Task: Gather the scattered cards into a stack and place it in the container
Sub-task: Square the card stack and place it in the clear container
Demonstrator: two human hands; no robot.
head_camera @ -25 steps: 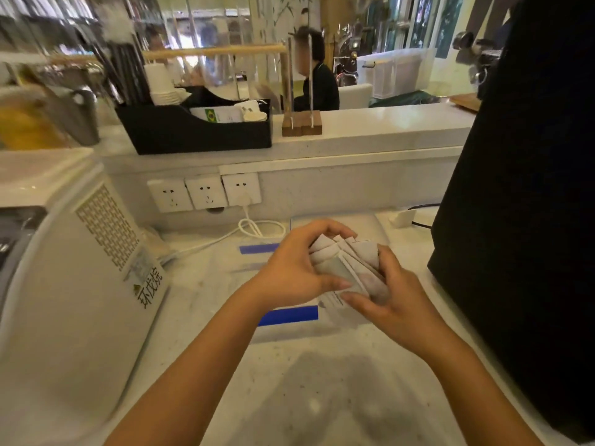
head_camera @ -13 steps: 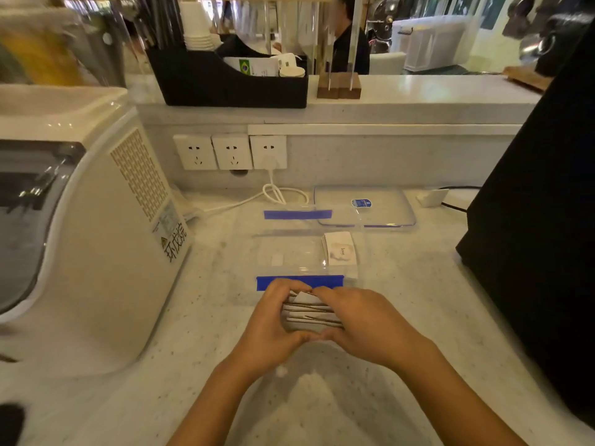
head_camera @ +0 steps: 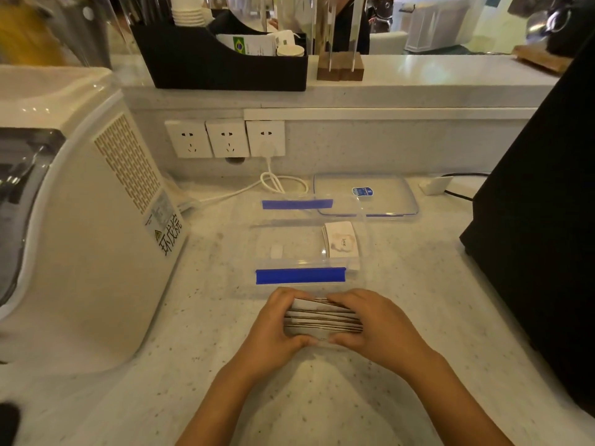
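Note:
A stack of white cards (head_camera: 323, 318) stands on edge on the marble counter, squeezed between my two hands. My left hand (head_camera: 277, 329) wraps its left end and my right hand (head_camera: 373, 326) covers its right end, thumbs meeting at the front. Just beyond the hands lies a clear plastic container (head_camera: 289, 249) with blue tape strips on its near and far rims. A small pile of white cards (head_camera: 341, 241) with the word "love" lies in the container's right end. Its clear lid (head_camera: 367, 196) rests flat behind it.
A white appliance (head_camera: 80, 226) fills the left side. A tall black machine (head_camera: 541, 226) stands at the right. Three wall sockets (head_camera: 225, 138) with a white cable (head_camera: 273, 181) sit at the back, under a raised ledge holding a black organiser (head_camera: 222, 62).
The hands came down from in front of the container to the counter near me. The loosely fanned cards are now squared into a tighter stack on edge.

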